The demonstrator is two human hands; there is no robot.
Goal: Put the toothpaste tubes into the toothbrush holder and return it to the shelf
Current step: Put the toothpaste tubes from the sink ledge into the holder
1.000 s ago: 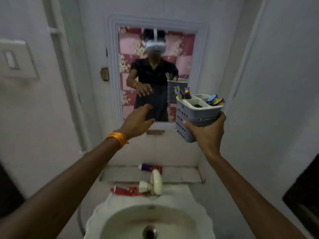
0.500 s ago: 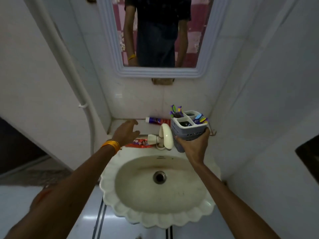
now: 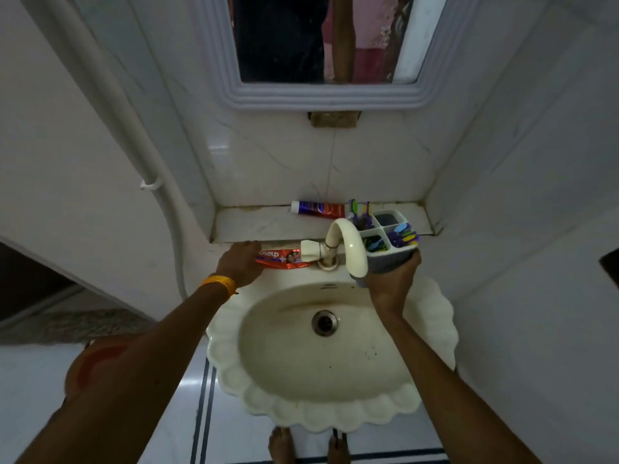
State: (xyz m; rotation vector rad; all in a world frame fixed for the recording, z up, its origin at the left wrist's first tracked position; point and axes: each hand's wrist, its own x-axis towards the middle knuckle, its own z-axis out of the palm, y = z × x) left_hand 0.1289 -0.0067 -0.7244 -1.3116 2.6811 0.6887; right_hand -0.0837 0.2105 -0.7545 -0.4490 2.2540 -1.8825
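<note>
left hand (image 3: 239,262) lands on the red toothpaste tube (image 3: 284,258) at the sink's (image 3: 432,329) eleven o'clock rim; fingers draped over its end, closure unclear. right hand (image 3: 390,284) wraps the toothbrush holder (image 3: 390,247) at one o'clock. second tube (image 3: 318,209) lies on the shelf (image 3: 254,226). pinch mid-body, lift clear of the tap (image 3: 348,249), drop cap-down into the empty compartment.

2 toothpaste tubes (image 3: 284,257) (image 3: 318,209), 1 toothbrush holder (image 3: 388,244), 2 hands (image 3: 239,262) (image 3: 392,283)

A small home bathroom: a cream scalloped washbasin (image 3: 432,316) with a curved tap (image 3: 348,242) sits under a framed wall mirror (image 3: 321,95), white marble-look tiled walls (image 3: 284,162) around it, and a narrow shelf (image 3: 268,224) holding toothpaste (image 3: 318,209).
</note>
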